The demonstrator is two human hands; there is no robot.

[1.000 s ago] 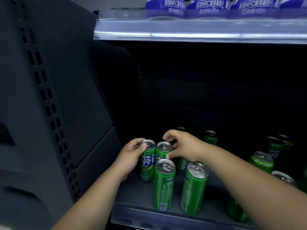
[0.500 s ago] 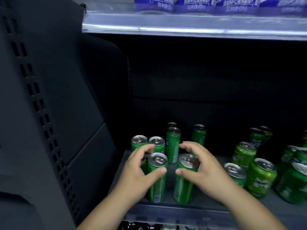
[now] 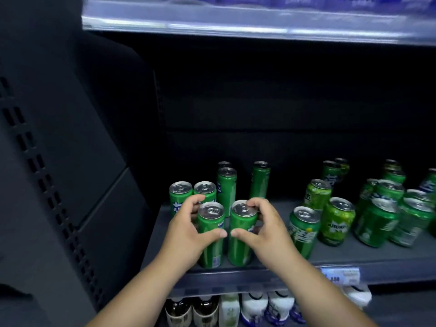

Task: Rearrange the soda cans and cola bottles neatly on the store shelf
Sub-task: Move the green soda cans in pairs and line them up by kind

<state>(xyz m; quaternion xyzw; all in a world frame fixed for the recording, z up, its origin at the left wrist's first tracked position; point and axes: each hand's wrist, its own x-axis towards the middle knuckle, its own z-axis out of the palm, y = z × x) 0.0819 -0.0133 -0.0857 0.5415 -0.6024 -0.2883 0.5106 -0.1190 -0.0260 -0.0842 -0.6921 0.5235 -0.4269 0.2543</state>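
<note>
Fingers curl round two slim green cans — left hand grips the left can, right hand the right can.

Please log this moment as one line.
left hand: grips left slim can | right hand: grips right slim can | both upright at shelf front

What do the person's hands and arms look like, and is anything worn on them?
Both the left hand and the right hand are bare: no gloves, and no rings show. The left forearm and the right forearm are bare too, with no sleeves, watch or bracelet in view. The thumbnails look short.
</note>
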